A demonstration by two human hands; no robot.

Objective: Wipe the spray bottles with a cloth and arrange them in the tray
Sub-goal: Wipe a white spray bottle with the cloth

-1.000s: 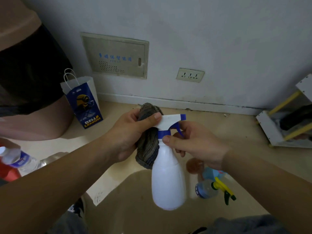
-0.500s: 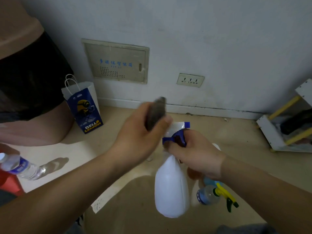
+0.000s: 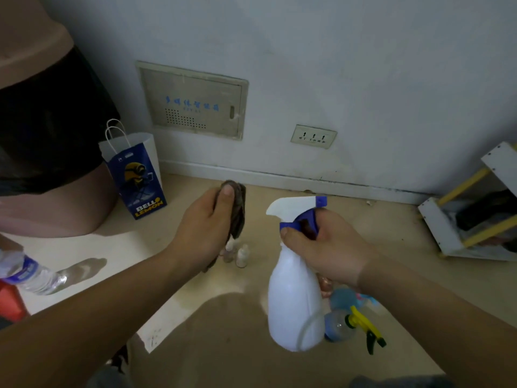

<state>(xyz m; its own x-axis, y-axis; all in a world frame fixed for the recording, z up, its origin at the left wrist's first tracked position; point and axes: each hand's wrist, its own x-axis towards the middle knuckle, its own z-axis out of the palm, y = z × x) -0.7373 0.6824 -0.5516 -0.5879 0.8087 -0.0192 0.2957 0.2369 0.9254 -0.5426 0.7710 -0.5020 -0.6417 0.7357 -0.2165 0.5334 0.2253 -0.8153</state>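
Apart: left hand [image 3: 201, 228], right hand [image 3: 330, 247].

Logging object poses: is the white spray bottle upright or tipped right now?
Upright. The white spray bottle hangs nozzle-up, base down, gripped at its neck by the right hand, clear of the floor. Fill level: cannot tell, body is opaque.

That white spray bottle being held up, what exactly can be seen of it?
The white spray bottle is opaque, smooth plastic, with a rounded body narrowing to a neck. On top sit a white spray head, a blue nozzle tip pointing right, a blue collar and a blue trigger. It hangs roughly upright in the air, above the floor. Only the right hand touches it, gripping the neck and trigger. The cloth, in the left hand, is apart from it.
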